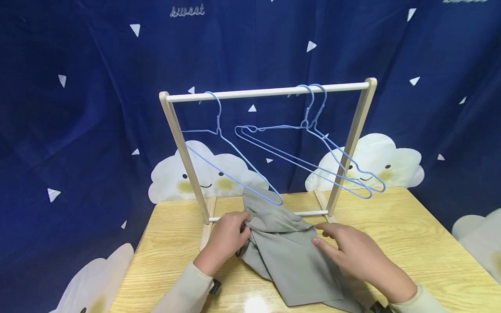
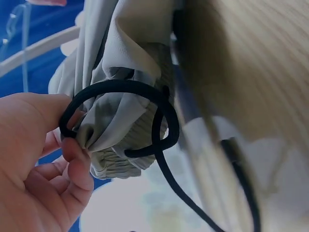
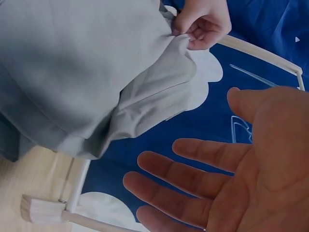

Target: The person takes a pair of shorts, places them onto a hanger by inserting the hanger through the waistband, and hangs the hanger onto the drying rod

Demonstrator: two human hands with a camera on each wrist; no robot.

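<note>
Right hand reaches forward, fingers extended and released, just beside the grey garment. Left hand pinches its bunched edge, thumb against fingers. Cloth slopes over counter; how much rests there is unclear. Beyond: wooden rack, three blue hangers.

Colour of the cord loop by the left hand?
The cord loop is black; best seen in the left wrist view.
</note>
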